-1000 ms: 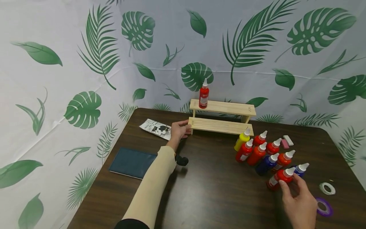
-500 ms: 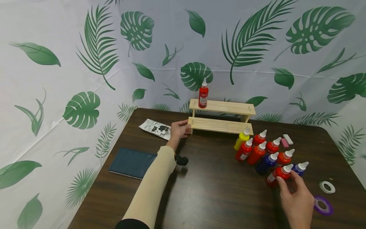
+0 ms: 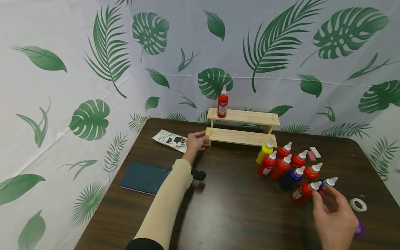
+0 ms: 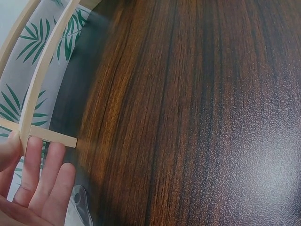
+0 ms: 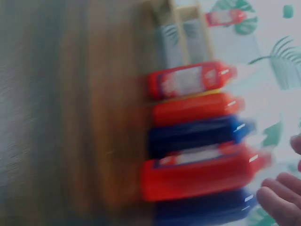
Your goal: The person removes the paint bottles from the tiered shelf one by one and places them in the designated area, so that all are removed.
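Observation:
My left hand (image 3: 195, 143) grips the left end of the lower board of a two-step wooden shelf (image 3: 240, 136); the left wrist view has the thumb and fingers at the board's end (image 4: 26, 134). My right hand (image 3: 335, 217), fingers loosely bent, is beside a red squeeze bottle (image 3: 302, 194) and a blue bottle (image 3: 328, 183) at the near end of the bottle group. In the blurred right wrist view, the fingers (image 5: 280, 197) stand apart from the red bottle (image 5: 202, 174). Another red bottle (image 3: 223, 105) stands upright on the upper board.
Several more bottles stand close together, including a yellow one (image 3: 265, 152) and a dark blue one (image 3: 291, 178). White tape (image 3: 357, 205) and partly hidden purple tape (image 3: 360, 229) lie at the right. A printed sleeve (image 3: 170, 140) and a dark notebook (image 3: 145, 177) lie at the left.
My right hand first pushed the near red bottle slightly toward the group, then let go and moved right toward the blue bottle. My left hand stays at the shelf.

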The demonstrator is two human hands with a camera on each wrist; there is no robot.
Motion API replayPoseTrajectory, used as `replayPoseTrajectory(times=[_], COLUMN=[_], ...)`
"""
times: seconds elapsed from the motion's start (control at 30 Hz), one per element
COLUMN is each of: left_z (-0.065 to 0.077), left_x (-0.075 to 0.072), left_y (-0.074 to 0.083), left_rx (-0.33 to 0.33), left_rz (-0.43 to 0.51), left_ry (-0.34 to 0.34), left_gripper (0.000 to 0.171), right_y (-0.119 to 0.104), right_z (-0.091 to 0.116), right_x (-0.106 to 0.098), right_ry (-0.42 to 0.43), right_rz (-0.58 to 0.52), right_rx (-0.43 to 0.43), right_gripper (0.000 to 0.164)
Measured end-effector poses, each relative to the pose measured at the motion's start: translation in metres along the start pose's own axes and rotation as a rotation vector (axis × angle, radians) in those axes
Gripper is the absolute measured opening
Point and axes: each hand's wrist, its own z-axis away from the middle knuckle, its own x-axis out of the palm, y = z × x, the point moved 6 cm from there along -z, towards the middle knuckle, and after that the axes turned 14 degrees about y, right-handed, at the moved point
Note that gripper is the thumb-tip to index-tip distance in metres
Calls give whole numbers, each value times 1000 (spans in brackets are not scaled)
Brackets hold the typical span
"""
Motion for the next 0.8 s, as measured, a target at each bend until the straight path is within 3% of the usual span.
replayPoseTrajectory(times=[0.13,0.27,0.37,0.63,0.8], left_z=[-3,-4,-2,2,4], left_x=[2,2,1,-3,-1], left_y=[0,-2,-2,1,2], left_rx=[-14,-26,-21,11,24], left_rz=[-9,-20,-18,3,11], left_ry=[4,9,4,-6,-14], left_gripper=[28,28,29,31,32], right_y=[-32,-67,-91,-147,-178], right_z=[-6,-8,-4,11,10], right_x=[-15,-11,9,97,147], right_ry=[111,78,-33,-485,-623], right_rz=[-155,-288,-347,-424,-493], right_rx=[-102,-237,-258,-154,-168], right_gripper=[36,37,38,45,51])
